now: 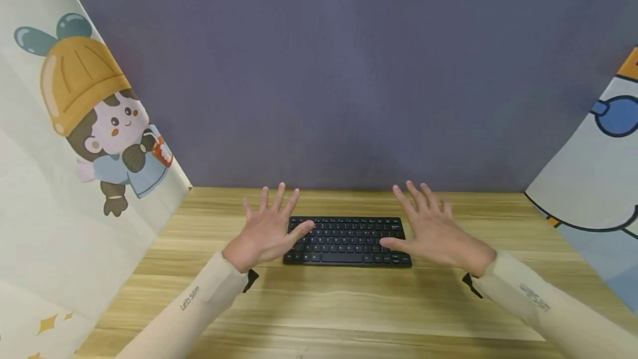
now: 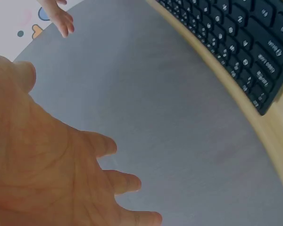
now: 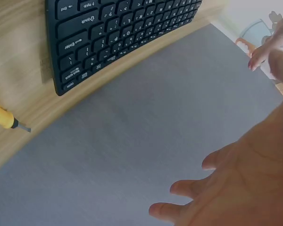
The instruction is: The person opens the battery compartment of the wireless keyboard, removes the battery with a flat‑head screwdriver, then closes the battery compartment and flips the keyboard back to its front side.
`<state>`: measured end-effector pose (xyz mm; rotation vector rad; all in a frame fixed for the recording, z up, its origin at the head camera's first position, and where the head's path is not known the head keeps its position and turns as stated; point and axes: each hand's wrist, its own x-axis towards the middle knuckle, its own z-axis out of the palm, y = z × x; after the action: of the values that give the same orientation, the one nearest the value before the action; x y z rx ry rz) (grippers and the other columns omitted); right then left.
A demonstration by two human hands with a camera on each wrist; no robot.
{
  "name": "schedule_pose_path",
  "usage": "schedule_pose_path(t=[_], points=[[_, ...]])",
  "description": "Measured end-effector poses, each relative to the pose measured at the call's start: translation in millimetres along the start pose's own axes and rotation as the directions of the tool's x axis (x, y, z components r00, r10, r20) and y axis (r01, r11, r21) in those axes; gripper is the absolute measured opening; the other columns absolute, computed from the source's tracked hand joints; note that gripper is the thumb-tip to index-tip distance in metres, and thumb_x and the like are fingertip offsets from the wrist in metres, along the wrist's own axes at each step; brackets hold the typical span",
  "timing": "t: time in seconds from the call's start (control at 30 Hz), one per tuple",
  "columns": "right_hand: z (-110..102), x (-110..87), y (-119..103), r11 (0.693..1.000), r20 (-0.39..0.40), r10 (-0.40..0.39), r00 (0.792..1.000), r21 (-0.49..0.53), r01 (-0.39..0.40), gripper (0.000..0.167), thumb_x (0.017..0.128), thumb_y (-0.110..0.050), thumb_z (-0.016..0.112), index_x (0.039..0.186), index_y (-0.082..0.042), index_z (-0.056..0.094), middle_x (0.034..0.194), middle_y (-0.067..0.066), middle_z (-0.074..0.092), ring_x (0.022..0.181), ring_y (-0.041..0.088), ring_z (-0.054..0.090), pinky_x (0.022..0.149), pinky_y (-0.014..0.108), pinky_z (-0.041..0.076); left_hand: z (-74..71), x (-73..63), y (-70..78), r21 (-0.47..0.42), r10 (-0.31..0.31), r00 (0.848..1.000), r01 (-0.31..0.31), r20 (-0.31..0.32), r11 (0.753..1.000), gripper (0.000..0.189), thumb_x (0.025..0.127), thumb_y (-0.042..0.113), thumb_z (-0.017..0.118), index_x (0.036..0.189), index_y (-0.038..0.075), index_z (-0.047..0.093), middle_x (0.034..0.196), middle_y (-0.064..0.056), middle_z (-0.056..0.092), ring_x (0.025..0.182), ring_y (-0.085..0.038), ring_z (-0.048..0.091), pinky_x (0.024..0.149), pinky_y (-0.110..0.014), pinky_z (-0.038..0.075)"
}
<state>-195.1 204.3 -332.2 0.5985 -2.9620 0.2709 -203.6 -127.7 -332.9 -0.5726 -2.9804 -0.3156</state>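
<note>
A black keyboard (image 1: 346,257) with dark keys lies flat on the wooden table. My left hand (image 1: 264,237) hovers by its left end, fingers spread, the thumb over the keys in the head view. On the opposite end my right hand (image 1: 438,240) is held the same way, its thumb also overlapping the keys. Both palms, the left (image 2: 47,160) and the right (image 3: 245,183), look bare in the wrist views. In the right wrist view a yellow-handled screwdriver (image 3: 2,117) with a metal tip lies beside the keyboard; the head view does not show it.
The wooden table (image 1: 319,309) ends at a grey-purple panel (image 1: 344,82) behind. On the left stands a white panel with a cartoon figure (image 1: 112,115); another printed panel (image 1: 588,181) is on the right.
</note>
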Motion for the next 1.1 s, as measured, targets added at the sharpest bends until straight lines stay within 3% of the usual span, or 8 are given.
schedule_pose_path(t=[0.23,0.47,0.67,0.83,0.97,1.1], points=[[11,2.8,0,1.000,0.011,-0.018,1.000,0.006,0.018,0.112,0.075,-0.081,0.045,0.153,-0.011,0.005,0.154,0.022,0.004,0.136,0.048,0.002,0.093,0.076,0.005,15.4,-3.0,-5.8,-0.016,-0.005,1.000,0.005,0.010,1.000,0.086,0.088,0.075,0.019,0.153,0.018,0.016,0.155,-0.017,0.007,0.136,-0.051,0.001,0.095,-0.074,-0.007],[24,8.5,3,0.999,0.008,-0.033,0.999,0.033,0.033,0.112,0.076,-0.078,0.049,0.153,-0.011,0.005,0.153,0.023,0.007,0.136,0.048,0.004,0.095,0.074,0.007,25.1,-2.7,-10.1,-0.049,-0.022,1.000,0.022,-0.002,0.999,0.081,0.091,0.069,0.030,0.152,0.016,0.018,0.153,-0.020,0.012,0.135,-0.051,0.002,0.097,-0.071,-0.009],[40,17.1,4,0.991,-0.008,-0.091,0.996,0.099,0.091,0.112,0.074,-0.070,0.064,0.153,-0.011,0.011,0.152,0.022,0.012,0.134,0.048,0.012,0.097,0.070,0.014,35.6,-2.2,-15.7,-0.062,-0.011,1.000,0.010,-0.006,0.998,0.079,0.094,0.064,0.034,0.152,0.013,0.019,0.148,-0.021,0.029,0.133,-0.050,0.020,0.102,-0.068,0.009],[58,23.7,5,0.985,0.009,-0.120,0.993,0.130,0.117,0.114,0.070,-0.060,0.075,0.152,-0.011,0.014,0.151,0.020,0.016,0.134,0.045,0.014,0.099,0.069,0.014,47.3,-0.3,-22.3,-0.071,0.005,1.000,-0.005,-0.001,0.997,0.078,0.094,0.062,0.034,0.150,0.008,0.024,0.140,-0.017,0.041,0.127,-0.041,0.034,0.096,-0.059,0.026],[68,27.0,4,0.982,0.068,-0.116,0.991,0.157,0.104,0.117,0.067,-0.060,0.077,0.153,-0.013,0.013,0.152,0.019,0.016,0.135,0.044,0.015,0.099,0.068,0.018,55.0,1.5,-27.5,-0.103,0.000,1.000,0.002,0.017,0.995,0.072,0.096,0.052,0.045,0.148,0.005,0.028,0.139,-0.019,0.042,0.126,-0.040,0.036,0.094,-0.053,0.030],[78,31.9,3,0.973,0.121,-0.136,0.983,0.202,0.110,0.116,0.067,-0.057,0.079,0.152,-0.011,0.015,0.151,0.020,0.019,0.134,0.043,0.019,0.099,0.065,0.025,59.5,3.1,-32.5,-0.154,-0.010,0.999,0.016,0.039,0.988,0.068,0.096,0.040,0.053,0.147,0.003,0.029,0.138,-0.022,0.041,0.126,-0.042,0.035,0.099,-0.056,0.029]])
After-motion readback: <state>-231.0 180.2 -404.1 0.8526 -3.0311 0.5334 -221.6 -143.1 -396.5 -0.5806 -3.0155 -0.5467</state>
